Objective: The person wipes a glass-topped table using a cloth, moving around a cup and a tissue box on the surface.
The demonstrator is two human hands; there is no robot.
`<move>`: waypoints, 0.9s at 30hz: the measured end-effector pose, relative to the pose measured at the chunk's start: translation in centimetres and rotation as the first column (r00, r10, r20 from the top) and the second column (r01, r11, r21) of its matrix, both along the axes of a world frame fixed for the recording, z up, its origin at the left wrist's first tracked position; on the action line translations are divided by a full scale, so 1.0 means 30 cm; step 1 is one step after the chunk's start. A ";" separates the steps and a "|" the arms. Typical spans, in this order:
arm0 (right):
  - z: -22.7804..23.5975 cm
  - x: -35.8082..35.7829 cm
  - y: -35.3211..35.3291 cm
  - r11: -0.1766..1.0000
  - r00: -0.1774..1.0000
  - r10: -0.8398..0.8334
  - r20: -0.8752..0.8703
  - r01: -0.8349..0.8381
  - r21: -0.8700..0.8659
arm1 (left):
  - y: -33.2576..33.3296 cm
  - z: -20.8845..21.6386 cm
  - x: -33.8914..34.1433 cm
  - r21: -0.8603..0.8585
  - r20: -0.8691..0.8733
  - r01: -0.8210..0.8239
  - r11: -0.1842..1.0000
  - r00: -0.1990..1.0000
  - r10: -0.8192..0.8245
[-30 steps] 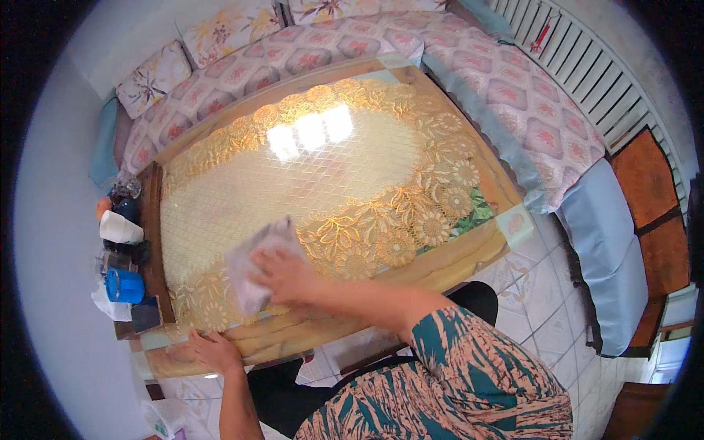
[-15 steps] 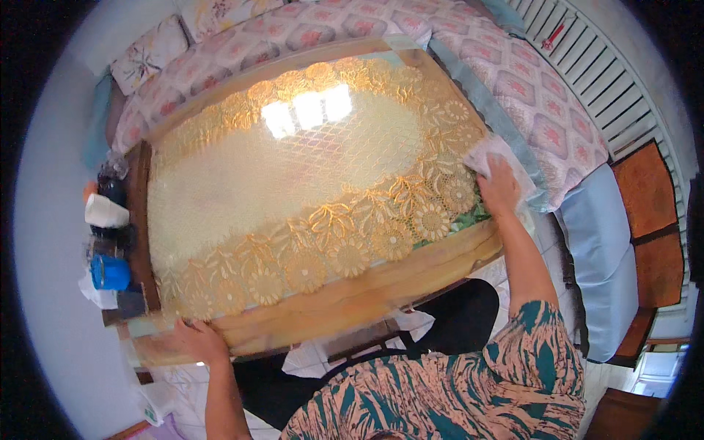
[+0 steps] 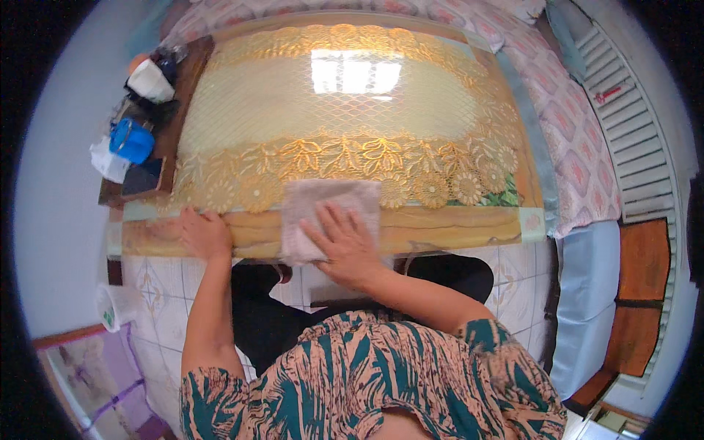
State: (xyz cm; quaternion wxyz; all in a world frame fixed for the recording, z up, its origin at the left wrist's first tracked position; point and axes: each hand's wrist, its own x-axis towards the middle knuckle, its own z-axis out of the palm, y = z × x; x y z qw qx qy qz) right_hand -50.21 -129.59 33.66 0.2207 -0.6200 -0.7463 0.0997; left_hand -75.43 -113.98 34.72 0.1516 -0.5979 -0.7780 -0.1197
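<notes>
A pale pinkish-grey cloth lies spread over the near edge of the table. My right hand presses on it with the fingers spread and flat, not gripped round it. To the left, my left hand rests on the table's near border, fingers extended and nothing visible in them. A glossy clear cover lies over a gold floral lace tablecloth; bright window light reflects off its far part.
A dark wooden tray-like stand at the left holds a white cup and a blue container. A bed with a patterned cover borders the right side. A white bin is on the tiled floor.
My right hand has brought the cloth from the table's right side to the middle of the near edge. My left hand stays at the near left border. The view has shifted.
</notes>
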 end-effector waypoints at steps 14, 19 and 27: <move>-0.109 0.912 -0.209 0.133 0.167 -0.933 0.319 0.983 -0.124 | -0.006 -0.068 0.000 0.108 0.118 0.014 0.994 0.993 -0.027; -0.176 0.870 0.048 0.411 0.386 -0.863 0.327 0.912 0.006 | -0.010 -0.047 0.015 0.104 0.165 0.031 0.994 0.985 -0.048; -0.127 -0.082 0.554 0.993 0.997 -0.079 0.023 0.077 0.094 | -0.010 -0.047 0.008 0.091 0.127 0.015 0.996 0.991 -0.027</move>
